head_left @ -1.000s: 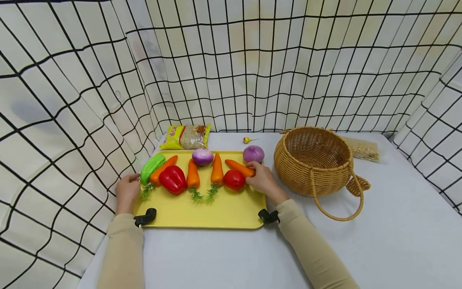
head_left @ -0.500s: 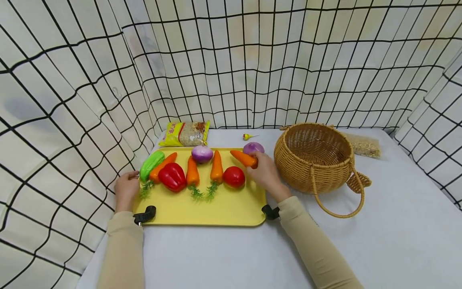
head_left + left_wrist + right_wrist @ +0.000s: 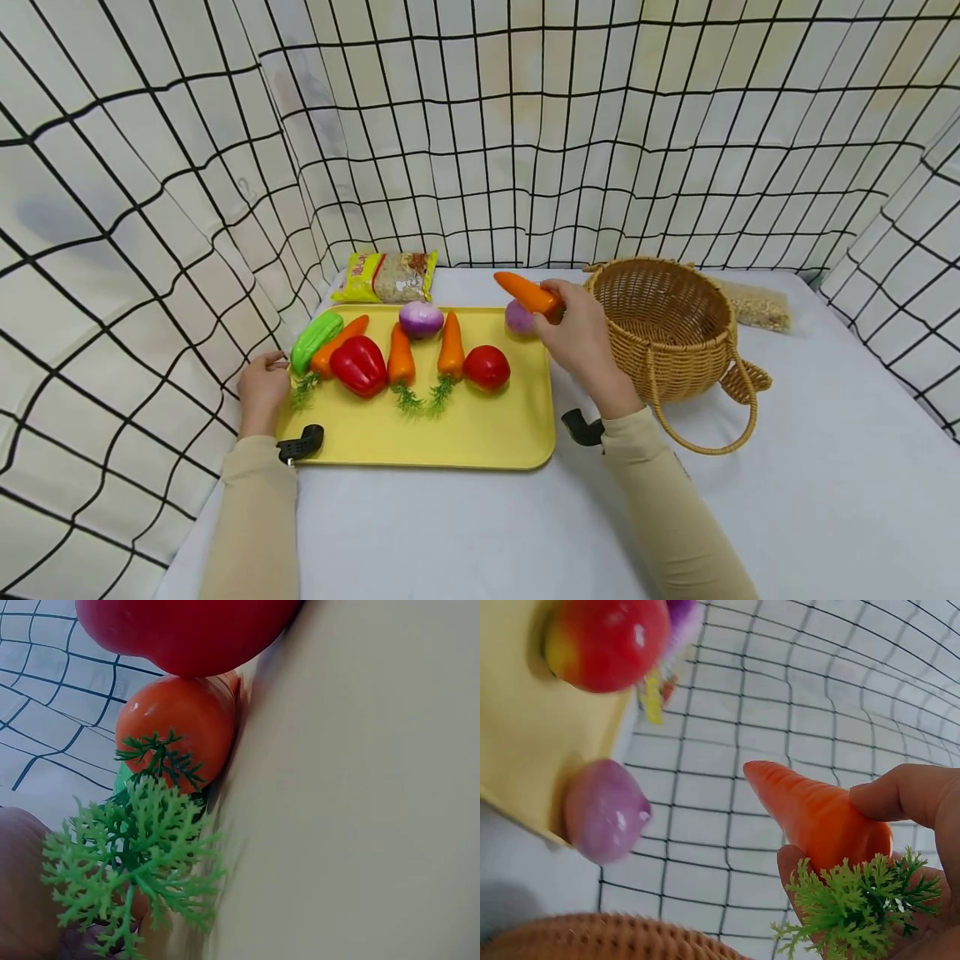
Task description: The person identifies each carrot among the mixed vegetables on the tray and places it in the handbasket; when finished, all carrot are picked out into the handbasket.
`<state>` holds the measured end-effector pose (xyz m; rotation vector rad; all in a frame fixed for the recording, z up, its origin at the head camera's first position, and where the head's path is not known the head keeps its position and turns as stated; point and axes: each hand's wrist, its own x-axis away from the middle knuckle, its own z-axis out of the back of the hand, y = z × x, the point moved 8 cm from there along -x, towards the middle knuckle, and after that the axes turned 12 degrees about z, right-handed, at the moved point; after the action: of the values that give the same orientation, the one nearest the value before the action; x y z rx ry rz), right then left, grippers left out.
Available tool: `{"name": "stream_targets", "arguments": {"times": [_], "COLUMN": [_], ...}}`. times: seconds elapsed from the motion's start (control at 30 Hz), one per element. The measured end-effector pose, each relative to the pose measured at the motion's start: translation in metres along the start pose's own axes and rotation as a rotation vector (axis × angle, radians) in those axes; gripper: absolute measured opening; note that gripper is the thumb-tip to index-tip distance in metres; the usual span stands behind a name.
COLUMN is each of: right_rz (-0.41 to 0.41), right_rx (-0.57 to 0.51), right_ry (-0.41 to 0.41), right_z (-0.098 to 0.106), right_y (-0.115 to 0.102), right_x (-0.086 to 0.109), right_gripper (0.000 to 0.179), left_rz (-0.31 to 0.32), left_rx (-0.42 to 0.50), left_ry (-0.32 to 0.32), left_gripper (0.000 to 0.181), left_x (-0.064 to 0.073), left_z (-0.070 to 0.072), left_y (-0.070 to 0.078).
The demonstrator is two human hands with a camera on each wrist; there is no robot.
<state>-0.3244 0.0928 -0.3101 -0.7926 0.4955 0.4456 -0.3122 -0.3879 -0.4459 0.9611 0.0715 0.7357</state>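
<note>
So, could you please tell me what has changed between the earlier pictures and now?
The right hand, its grip kept throughout, has carried the tapered orange carrot up and rightward from beside the round red fruit. The left hand, rectangular yellow tray and round tan wicker basket stayed as they were.

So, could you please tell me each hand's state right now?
Left hand: at the left edge of the yellow tray; open or closed cannot be told.
Right hand: closed, holding a carrot.
</note>
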Motion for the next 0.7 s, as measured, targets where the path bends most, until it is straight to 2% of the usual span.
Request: {"name": "stream_targets", "arguments": {"times": [0.17, 0.47, 0.7], "right_rz": [-0.031, -0.13, -0.229], "right_rx": [-0.035, -0.047, -0.081], "right_ry": [0.037, 0.115, 0.151], "right_z": [0.034, 0.092, 0.117], "right_y": [0.0, 0.017, 0.037], "right_x": [0.0, 0.008, 0.016], "right_gripper": [0.041, 0.042, 0.044], "left_rz": [0.002, -0.004, 0.001], "left_rx": [0.009, -0.005, 0.006], "left_ry": [0.006, 0.011, 0.014], "left_gripper": [0.067, 0.065, 0.065], "left_x": [-0.001, 0.001, 0.004], "left_z": [0.0, -0.002, 0.0], "left_y": [0.0, 0.003, 0.003]}}
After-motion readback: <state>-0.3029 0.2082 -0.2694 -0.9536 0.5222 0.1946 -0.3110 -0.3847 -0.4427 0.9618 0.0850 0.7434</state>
